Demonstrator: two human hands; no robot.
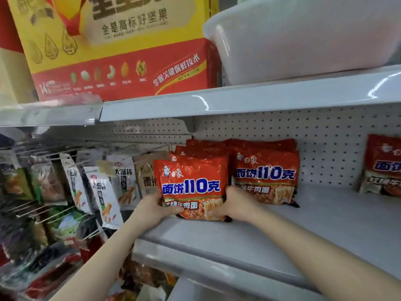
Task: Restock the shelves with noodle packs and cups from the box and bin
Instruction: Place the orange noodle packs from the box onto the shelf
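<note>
A red noodle pack (192,185) stands upright at the front of a row of like packs on the white shelf (303,224). My left hand (154,206) grips its lower left corner, thumb across the front. My right hand (233,204) holds its lower right edge, fingers curled round it. A second row of red noodle packs (265,177) stands just to the right against the pegboard. Another noodle pack (383,166) stands at the far right edge of the shelf.
On the shelf above stand a large yellow and red carton (121,46) and a white plastic bin (303,38). Hanging snack bags (102,192) on wire hooks fill the section to the left. Bare shelf lies between the packs on the right.
</note>
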